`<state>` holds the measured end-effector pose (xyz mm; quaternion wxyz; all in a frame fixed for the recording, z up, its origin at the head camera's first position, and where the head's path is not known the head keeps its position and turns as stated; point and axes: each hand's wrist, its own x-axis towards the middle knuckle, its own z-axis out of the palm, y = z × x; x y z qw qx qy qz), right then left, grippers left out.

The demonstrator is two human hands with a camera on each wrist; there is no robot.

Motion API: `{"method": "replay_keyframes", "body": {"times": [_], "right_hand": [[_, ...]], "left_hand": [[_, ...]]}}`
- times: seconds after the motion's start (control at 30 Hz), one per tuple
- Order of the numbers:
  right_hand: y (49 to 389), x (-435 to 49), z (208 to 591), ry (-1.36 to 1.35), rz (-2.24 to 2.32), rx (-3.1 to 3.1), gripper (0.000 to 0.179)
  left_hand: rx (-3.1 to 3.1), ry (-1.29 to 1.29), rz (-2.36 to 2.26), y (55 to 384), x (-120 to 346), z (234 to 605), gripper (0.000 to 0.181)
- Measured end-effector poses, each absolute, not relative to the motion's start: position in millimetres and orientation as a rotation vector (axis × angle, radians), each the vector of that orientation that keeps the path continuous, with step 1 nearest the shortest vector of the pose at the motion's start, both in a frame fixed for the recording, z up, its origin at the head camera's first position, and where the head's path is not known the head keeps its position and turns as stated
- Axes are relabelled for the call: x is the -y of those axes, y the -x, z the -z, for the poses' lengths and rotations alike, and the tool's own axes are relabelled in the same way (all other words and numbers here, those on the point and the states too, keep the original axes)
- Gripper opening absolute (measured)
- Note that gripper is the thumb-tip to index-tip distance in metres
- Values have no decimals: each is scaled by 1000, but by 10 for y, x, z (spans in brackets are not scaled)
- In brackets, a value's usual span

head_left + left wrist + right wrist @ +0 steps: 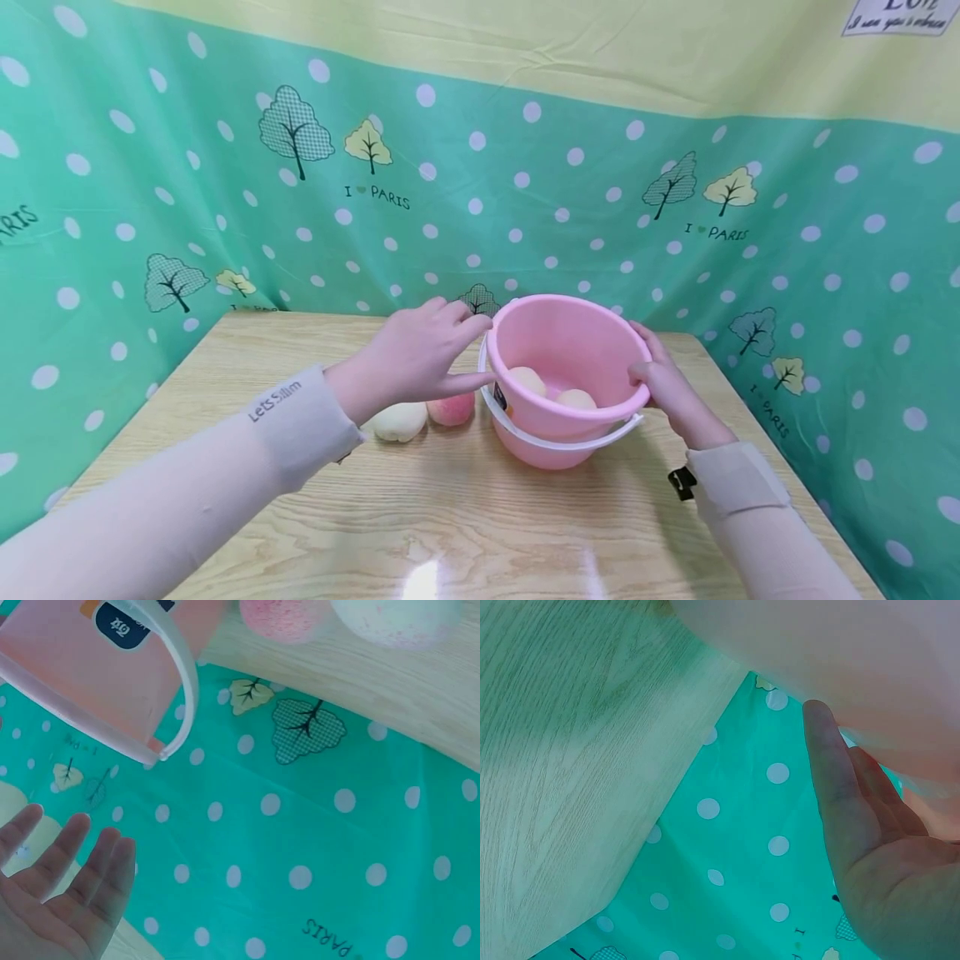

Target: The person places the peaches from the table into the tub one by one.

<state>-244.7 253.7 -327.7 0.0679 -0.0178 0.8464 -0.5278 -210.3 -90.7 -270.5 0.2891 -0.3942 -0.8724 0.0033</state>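
A pink plastic bucket [570,342] with a white handle [555,445] tilts toward me over the wooden table. My right hand [671,385] grips its right rim, thumb over the inside and fingers along the outer wall. Close to the left rim, my left hand [423,346] is spread, its fingers fairly straight and holding nothing; the left wrist view shows its fingers [105,881] apart from the bucket. Two pale round fruits [576,398] lie in the bucket. On the table below my left hand are a pinkish-red peach [452,410] and a whitish peach-like fruit [401,422].
The light wooden table [420,517] ends at a green dotted curtain [480,175] that hangs behind and on both sides. A black strap end [682,482] sticks out from my right sleeve.
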Motion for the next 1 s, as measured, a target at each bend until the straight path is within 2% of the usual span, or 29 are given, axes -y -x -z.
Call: {"method": "replay_keyframes", "body": {"times": [0.53, 1.0], "right_hand": [[2449, -2536, 3280, 50, 1591, -2547, 87], [2451, -2547, 3290, 50, 1585, -2555, 85]], "left_hand": [[2459, 990, 36, 2046, 1115, 2771, 58], [2459, 896, 141, 2015, 1379, 3054, 61]]}}
